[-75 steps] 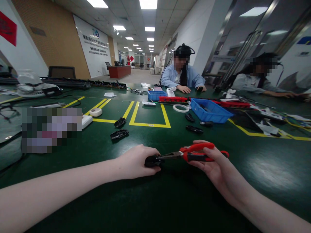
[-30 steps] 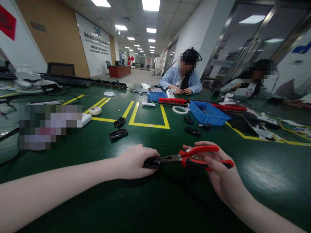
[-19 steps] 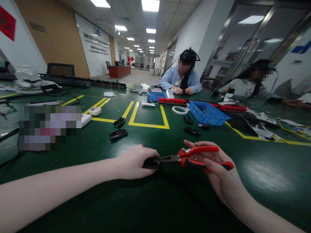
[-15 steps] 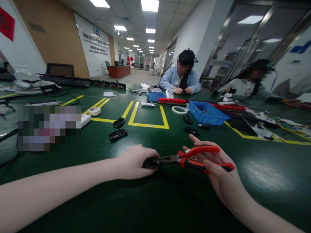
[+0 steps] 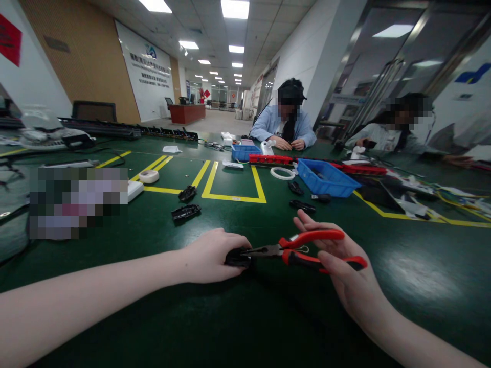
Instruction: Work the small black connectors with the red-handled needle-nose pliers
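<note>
My left hand [image 5: 217, 255] pinches a black part [image 5: 237, 259] toward the near edge of the tabletop [image 5: 230, 322]; rightward, pliers [image 5: 289, 255] run left-to-right, nose at that part, parted handles loosely held in my right hand [image 5: 345, 276], the farther one.

Left hand [image 5: 215, 256] clasped, fingers [image 5: 240, 239] apparently curled, right hand [image 5: 348, 281] loosely spread

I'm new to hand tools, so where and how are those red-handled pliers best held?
Likely by the red-and-black handles, from the right: the pliers point their slim nose left at the black part in the left hand, while the handles spread apart toward the right hand, giving fingers and thumb a handle each.
</note>
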Demonstrator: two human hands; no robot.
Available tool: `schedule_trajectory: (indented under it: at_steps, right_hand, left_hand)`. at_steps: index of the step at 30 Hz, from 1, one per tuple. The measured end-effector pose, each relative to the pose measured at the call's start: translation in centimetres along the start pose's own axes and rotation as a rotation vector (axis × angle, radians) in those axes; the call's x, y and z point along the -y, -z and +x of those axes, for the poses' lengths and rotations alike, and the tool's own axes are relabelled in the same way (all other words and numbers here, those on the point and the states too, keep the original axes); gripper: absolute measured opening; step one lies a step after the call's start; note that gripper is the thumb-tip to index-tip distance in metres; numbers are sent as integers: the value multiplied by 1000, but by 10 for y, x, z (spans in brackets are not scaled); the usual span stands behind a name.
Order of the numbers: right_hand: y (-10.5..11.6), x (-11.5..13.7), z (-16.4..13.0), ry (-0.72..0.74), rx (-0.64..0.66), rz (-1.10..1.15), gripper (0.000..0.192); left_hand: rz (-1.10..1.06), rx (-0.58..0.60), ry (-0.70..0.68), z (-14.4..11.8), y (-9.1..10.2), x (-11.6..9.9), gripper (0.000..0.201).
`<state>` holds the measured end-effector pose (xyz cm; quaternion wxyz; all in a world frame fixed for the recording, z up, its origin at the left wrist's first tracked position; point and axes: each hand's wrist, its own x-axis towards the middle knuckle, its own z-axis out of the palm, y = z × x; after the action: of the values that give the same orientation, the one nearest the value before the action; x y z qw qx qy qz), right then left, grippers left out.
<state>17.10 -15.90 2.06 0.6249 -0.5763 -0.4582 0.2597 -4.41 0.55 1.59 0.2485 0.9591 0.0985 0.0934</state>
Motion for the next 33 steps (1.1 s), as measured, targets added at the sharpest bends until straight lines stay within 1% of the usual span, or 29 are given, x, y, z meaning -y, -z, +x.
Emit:
schedule_trajectory:
  at_steps: [3, 6, 9, 12, 15, 18, 26, 29, 33]
  right_hand:
    - [4, -3, 2, 32, 35, -100, 40]
    - [3, -3, 3, 30, 68, -119, 45]
    - [-1, -1, 2, 19, 102, -73, 49]
    - [-4, 1, 1, -19, 151, 5, 52]
    - [-6, 0, 0, -41, 171, 96, 55]
    - [-6, 1, 0, -53, 146, 162, 57]
    - [-12, 8, 1, -152, 30, 242, 53]
    - [-11, 6, 2, -169, -15, 252, 50]
    - [-7, 1, 4, -229, -77, 212, 46]
  left_hand:
    - [-7, 3, -9, 0, 0, 0, 19]
    - [-3, 9, -3, 1, 1, 0, 18]
    - [15, 7, 2, 1, 1, -1, 19]
    - [25, 0, -5, 1, 1, -2, 18]
    - [17, -1, -1, 1, 2, -3, 17]
    - [-1, 8, 5, 1, 3, -4, 19]
    - [-36, 15, 7, 0, 3, -3, 19]
    - [-39, 15, 0, 0, 2, -1, 17]
    - [-64, 12, 0, 0, 1, 0, 17]
